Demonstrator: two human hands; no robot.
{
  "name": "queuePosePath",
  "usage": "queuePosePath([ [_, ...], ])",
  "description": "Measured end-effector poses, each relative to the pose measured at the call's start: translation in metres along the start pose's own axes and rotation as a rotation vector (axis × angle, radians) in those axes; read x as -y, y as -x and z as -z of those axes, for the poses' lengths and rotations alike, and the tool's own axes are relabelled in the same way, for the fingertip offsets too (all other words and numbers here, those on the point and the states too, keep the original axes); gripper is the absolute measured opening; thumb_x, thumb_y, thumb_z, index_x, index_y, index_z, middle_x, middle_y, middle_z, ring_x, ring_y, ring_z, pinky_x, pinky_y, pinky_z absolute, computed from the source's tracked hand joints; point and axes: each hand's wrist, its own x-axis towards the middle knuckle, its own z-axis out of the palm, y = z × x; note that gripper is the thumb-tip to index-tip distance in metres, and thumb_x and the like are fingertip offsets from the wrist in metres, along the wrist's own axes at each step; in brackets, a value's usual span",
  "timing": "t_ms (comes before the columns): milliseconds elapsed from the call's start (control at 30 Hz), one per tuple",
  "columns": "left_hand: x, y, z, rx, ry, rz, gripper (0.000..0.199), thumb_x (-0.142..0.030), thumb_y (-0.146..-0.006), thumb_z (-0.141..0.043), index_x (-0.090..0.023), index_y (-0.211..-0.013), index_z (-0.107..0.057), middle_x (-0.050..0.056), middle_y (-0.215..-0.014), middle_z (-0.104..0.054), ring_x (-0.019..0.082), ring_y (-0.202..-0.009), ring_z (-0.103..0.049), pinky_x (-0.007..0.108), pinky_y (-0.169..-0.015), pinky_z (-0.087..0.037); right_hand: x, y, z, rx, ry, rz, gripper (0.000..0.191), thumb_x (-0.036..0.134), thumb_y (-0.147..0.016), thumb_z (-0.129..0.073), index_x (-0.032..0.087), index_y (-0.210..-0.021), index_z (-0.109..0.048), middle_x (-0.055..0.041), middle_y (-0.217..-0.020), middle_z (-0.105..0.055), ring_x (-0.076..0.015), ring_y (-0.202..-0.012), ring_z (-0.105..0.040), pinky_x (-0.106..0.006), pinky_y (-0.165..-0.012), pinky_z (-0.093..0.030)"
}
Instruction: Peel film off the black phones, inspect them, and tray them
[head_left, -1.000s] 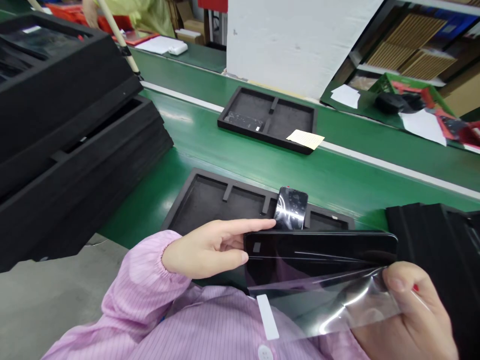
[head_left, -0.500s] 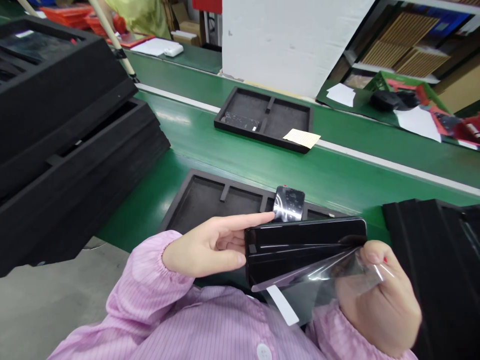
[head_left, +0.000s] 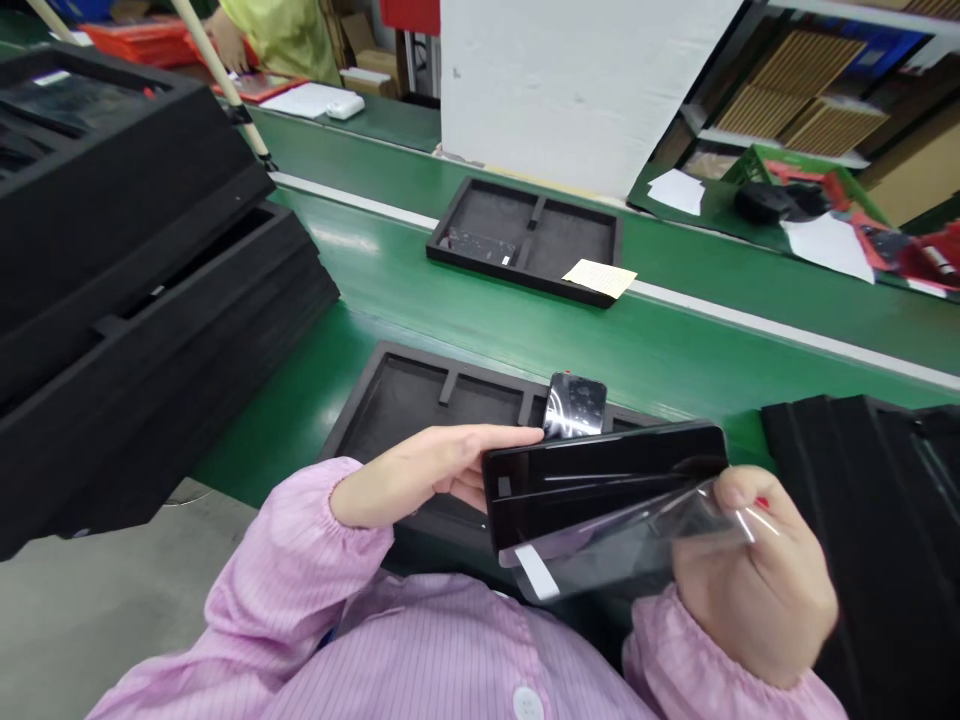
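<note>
Green counter [head_left: 360, 310], black divided tray [head_left: 397, 385] on it; over the tray, glossy black panel [head_left: 600, 465], its left end held by left hand [head_left: 420, 468], fingers partly bent; clear film [head_left: 622, 565], partly off the panel, pinched in closed fingers of right hand [head_left: 761, 585]

Left hand [head_left: 442, 465] reaches inward, index finger extended; right hand [head_left: 757, 570] pinches, thumb uppermost, wrist low.

White board [head_left: 555, 90] behind the green table [head_left: 405, 290], person in yellow [head_left: 289, 40] near red trays [head_left: 142, 42], slanted cream pole [head_left: 214, 70], small white device [head_left: 346, 106], green crate [head_left: 742, 165] near white sheets [head_left: 829, 245], brown stacks [head_left: 802, 65] on shelving, gray floor [head_left: 112, 600] at lower left
</note>
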Motion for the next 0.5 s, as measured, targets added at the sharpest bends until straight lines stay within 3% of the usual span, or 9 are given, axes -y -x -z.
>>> queuePosePath([
  [67, 0.001, -0.009, 0.007, 0.062, 0.0, 0.084, 0.071, -0.068, -0.087, -0.06, -0.023, -0.141, -0.058, 0.01, -0.101, -0.077, 0.02, -0.081, -0.073, 0.026, -0.068, -0.058, 0.005, -0.015, -0.013, 0.093, -0.151, -0.015, 0.007, 0.027, -0.074, -0.063, 0.026, -0.071, -0.057, 0.0005, -0.068, -0.048, -0.0175, -0.059, -0.047, -0.032, -0.054, -0.036],
  [133, 0.002, -0.021, 0.011, 0.122, -0.04, 0.179, 0.08, -0.07, -0.082, -0.064, -0.022, -0.144, -0.052, 0.011, -0.103, -0.075, 0.018, -0.077, -0.071, 0.022, -0.058, -0.052, 0.01, -0.034, -0.031, 0.281, -0.177, -0.011, 0.012, 0.028, -0.075, -0.07, 0.025, -0.085, -0.065, 0.0001, -0.078, -0.059, -0.0169, -0.069, -0.054, -0.033, -0.066, -0.044],
  [167, 0.003, -0.028, 0.011, 0.147, -0.072, 0.209, 0.08, -0.067, -0.08, -0.069, -0.022, -0.144, -0.052, 0.011, -0.107, -0.074, 0.019, -0.08, -0.071, 0.021, -0.057, -0.05, 0.012, -0.044, -0.041, 0.378, -0.153, 0.005, 0.014, 0.029, -0.074, -0.07, 0.024, -0.086, -0.065, 0.0, -0.081, -0.062, -0.0169, -0.072, -0.056, -0.034, -0.072, -0.047],
  [233, 0.004, -0.042, 0.01, 0.152, -0.14, 0.207, 0.073, -0.051, -0.077, -0.079, -0.02, -0.139, -0.055, 0.011, -0.114, -0.072, 0.02, -0.091, -0.07, 0.022, -0.063, -0.051, 0.015, -0.065, -0.059, 0.439, -0.107, 0.065, 0.013, 0.029, -0.075, -0.068, 0.022, -0.085, -0.064, -0.0016, -0.087, -0.066, -0.0196, -0.086, -0.063, -0.036, -0.082, -0.051],
  [333, 0.004, -0.062, 0.01, 0.032, -0.192, 0.135, 0.066, -0.027, -0.074, -0.083, -0.019, -0.135, -0.057, 0.009, -0.113, -0.073, 0.021, -0.096, -0.07, 0.025, -0.074, -0.054, 0.012, -0.092, -0.075, 0.443, -0.091, 0.097, 0.027, 0.031, -0.078, -0.068, 0.022, -0.102, -0.06, -0.0034, -0.096, -0.069, -0.0207, -0.09, -0.067, -0.038, -0.084, -0.056],
  [433, 0.004, -0.077, 0.017, -0.156, -0.129, 0.097, 0.057, -0.022, -0.074, -0.08, -0.019, -0.127, -0.06, 0.006, -0.107, -0.074, 0.017, -0.086, -0.07, 0.023, -0.067, -0.054, -0.001, -0.107, -0.075, 0.504, -0.025, 0.108, 0.044, 0.039, -0.084, -0.065, 0.022, -0.123, -0.053, -0.0079, -0.111, -0.069, -0.0201, -0.085, -0.07, -0.039, -0.075, -0.061],
  [500, 0.006, -0.085, 0.024, -0.274, -0.026, 0.052, 0.046, -0.021, -0.072, -0.081, -0.019, -0.114, -0.064, 0.003, -0.101, -0.074, 0.016, -0.081, -0.069, 0.022, -0.065, -0.055, -0.016, -0.112, -0.069, 0.532, 0.111, 0.194, 0.043, 0.044, -0.091, -0.057, 0.02, -0.127, -0.052, -0.0121, -0.122, -0.067, -0.0222, -0.094, -0.072, -0.042, -0.084, -0.062],
])
